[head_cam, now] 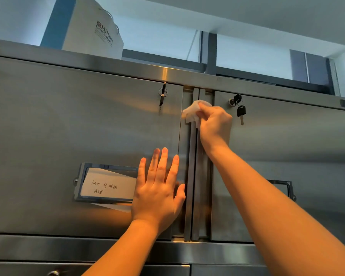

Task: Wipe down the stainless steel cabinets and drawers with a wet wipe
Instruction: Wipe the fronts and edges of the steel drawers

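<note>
Two stainless steel cabinet doors fill the view, a left door (68,126) and a right door (297,146), with vertical handle strips (195,176) where they meet. My right hand (215,124) grips a crumpled white wet wipe (193,112) and holds it against the top of the handle strips. My left hand (157,188) lies flat with straight fingers on the left door, beside the strips and partly over a label holder (106,184) with a handwritten card.
A key (162,96) hangs in the left door's lock and a black-headed key pair (239,108) in the right door's lock. A white paper bag (94,30) stands on the cabinet top. Drawer fronts (227,269) lie below. A second label holder (287,188) shows behind my right forearm.
</note>
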Motion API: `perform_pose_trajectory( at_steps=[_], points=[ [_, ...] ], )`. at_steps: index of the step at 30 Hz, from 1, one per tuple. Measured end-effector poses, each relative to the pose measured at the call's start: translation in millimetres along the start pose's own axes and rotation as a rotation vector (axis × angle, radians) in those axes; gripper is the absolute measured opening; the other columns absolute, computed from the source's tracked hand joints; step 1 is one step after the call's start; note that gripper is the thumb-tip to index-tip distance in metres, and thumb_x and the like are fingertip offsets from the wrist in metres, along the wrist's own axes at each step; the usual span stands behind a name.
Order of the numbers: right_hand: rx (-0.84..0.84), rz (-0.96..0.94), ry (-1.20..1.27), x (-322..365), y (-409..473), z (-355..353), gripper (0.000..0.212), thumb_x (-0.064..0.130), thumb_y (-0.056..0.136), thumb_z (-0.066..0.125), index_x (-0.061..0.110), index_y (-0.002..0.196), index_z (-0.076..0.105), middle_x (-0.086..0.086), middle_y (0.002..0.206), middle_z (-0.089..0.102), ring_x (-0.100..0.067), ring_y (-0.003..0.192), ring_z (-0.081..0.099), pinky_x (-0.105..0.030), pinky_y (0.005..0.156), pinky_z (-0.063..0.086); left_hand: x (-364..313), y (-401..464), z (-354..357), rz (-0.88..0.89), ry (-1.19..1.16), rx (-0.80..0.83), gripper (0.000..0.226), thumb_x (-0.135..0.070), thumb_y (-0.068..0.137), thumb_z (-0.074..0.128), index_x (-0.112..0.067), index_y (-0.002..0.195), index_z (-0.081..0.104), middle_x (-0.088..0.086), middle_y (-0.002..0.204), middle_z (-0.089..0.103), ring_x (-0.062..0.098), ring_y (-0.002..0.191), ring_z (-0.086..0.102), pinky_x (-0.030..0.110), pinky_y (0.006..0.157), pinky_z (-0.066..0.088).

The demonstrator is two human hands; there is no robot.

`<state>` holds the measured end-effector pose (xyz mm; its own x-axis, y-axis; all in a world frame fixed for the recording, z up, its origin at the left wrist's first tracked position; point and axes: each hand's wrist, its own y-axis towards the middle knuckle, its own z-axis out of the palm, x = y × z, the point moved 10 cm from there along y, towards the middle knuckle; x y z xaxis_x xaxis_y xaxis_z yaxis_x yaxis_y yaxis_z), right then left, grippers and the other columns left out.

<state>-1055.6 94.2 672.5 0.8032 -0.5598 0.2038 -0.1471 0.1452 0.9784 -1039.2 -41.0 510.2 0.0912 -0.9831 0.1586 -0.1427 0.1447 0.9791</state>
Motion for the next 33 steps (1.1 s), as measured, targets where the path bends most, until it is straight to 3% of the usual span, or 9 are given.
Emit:
perform_pose_trajectory(
  at_steps=[2, 5, 9, 15, 22, 25, 27, 30, 33],
  points=[
    [-0.016, -0.018, 0.006, -0.1, -1.5, -1.8, 0.027, 0.014, 0.094, 0.063, 0.015, 0.120, 0.069, -0.008, 0.108, 0.068, -0.017, 0.100, 0.060, -0.015, 0.085, 0.042, 0.3, 0.0, 0.3, -0.003, -0.004, 0.005, 0.065, -0.049, 0.093, 0.034, -0.017, 0.150, 0.040, 0.015, 0.159, 0.026, 0.033, 0.148, 0.022, 0.056, 0.116, 0.017],
    [-0.058, 0.069, 0.060, 1.3, 26.3, -2.7, 0.024, 0.015, 0.091, 0.065, 0.019, 0.114, 0.074, 0.001, 0.099, 0.070, -0.004, 0.087, 0.055, -0.006, 0.072, 0.036, -0.4, -0.2, -0.4, 0.000, -0.010, -0.002, 0.065, -0.049, 0.094, 0.033, -0.016, 0.149, 0.040, 0.015, 0.159, 0.027, 0.033, 0.148, 0.022, 0.056, 0.115, 0.019],
    [-0.060, 0.080, 0.131, 4.4, 32.4, -1.1, 0.026, 0.010, 0.091, 0.064, 0.018, 0.114, 0.073, 0.001, 0.113, 0.071, -0.009, 0.099, 0.063, -0.008, 0.078, 0.041, -0.2, -0.6, -1.6, 0.000, -0.008, -0.010, 0.064, -0.048, 0.094, 0.034, -0.016, 0.149, 0.041, 0.014, 0.159, 0.027, 0.032, 0.148, 0.022, 0.056, 0.114, 0.019],
    [-0.039, -0.010, 0.167, -3.5, -28.9, -7.7, 0.027, -0.002, 0.090, 0.060, 0.007, 0.112, 0.072, -0.008, 0.111, 0.069, -0.008, 0.097, 0.059, 0.003, 0.083, 0.037, -0.6, -0.9, -1.4, -0.001, -0.005, 0.008, 0.065, -0.048, 0.094, 0.032, -0.016, 0.149, 0.040, 0.015, 0.159, 0.027, 0.034, 0.147, 0.023, 0.056, 0.115, 0.018],
    [-0.005, -0.008, 0.152, -21.7, -123.4, -12.4, 0.027, -0.005, 0.086, 0.065, 0.006, 0.109, 0.073, -0.009, 0.107, 0.070, -0.015, 0.098, 0.063, -0.005, 0.089, 0.041, -1.3, -0.2, -2.4, 0.004, -0.010, -0.005, 0.064, -0.048, 0.096, 0.028, -0.015, 0.150, 0.039, 0.017, 0.159, 0.026, 0.035, 0.147, 0.022, 0.056, 0.116, 0.015],
    [-0.024, -0.012, 0.147, -9.8, -87.5, -11.7, 0.028, -0.006, 0.085, 0.062, 0.011, 0.102, 0.076, -0.011, 0.101, 0.069, -0.020, 0.092, 0.064, -0.018, 0.082, 0.045, -1.8, 0.3, -2.5, 0.007, -0.015, -0.013, 0.064, -0.048, 0.096, 0.027, -0.014, 0.150, 0.039, 0.017, 0.159, 0.026, 0.035, 0.148, 0.022, 0.056, 0.116, 0.016],
    [-0.032, 0.023, 0.129, -3.5, -38.8, -6.0, 0.029, -0.002, 0.084, 0.060, 0.015, 0.102, 0.076, -0.011, 0.100, 0.069, -0.017, 0.089, 0.062, -0.014, 0.074, 0.039, -1.1, -0.1, -3.5, 0.006, -0.016, -0.029, 0.064, -0.048, 0.096, 0.028, -0.014, 0.149, 0.040, 0.017, 0.159, 0.026, 0.034, 0.148, 0.022, 0.056, 0.116, 0.016],
    [-0.024, 0.081, 0.122, -0.6, 17.2, 2.8, 0.026, 0.005, 0.088, 0.061, 0.016, 0.107, 0.075, -0.005, 0.107, 0.070, -0.015, 0.096, 0.065, -0.013, 0.075, 0.042, -0.6, -0.9, -4.5, 0.004, -0.016, -0.037, 0.064, -0.048, 0.096, 0.028, -0.015, 0.149, 0.040, 0.016, 0.159, 0.027, 0.034, 0.148, 0.022, 0.055, 0.116, 0.016],
    [-0.035, 0.099, 0.159, -6.2, 14.6, 4.1, 0.028, 0.001, 0.089, 0.058, 0.016, 0.108, 0.075, -0.003, 0.106, 0.071, -0.008, 0.092, 0.063, -0.002, 0.071, 0.039, -0.6, -1.0, -4.6, 0.002, -0.009, -0.030, 0.064, -0.049, 0.096, 0.027, -0.016, 0.149, 0.040, 0.015, 0.159, 0.027, 0.033, 0.148, 0.021, 0.055, 0.117, 0.015]
  ],
)
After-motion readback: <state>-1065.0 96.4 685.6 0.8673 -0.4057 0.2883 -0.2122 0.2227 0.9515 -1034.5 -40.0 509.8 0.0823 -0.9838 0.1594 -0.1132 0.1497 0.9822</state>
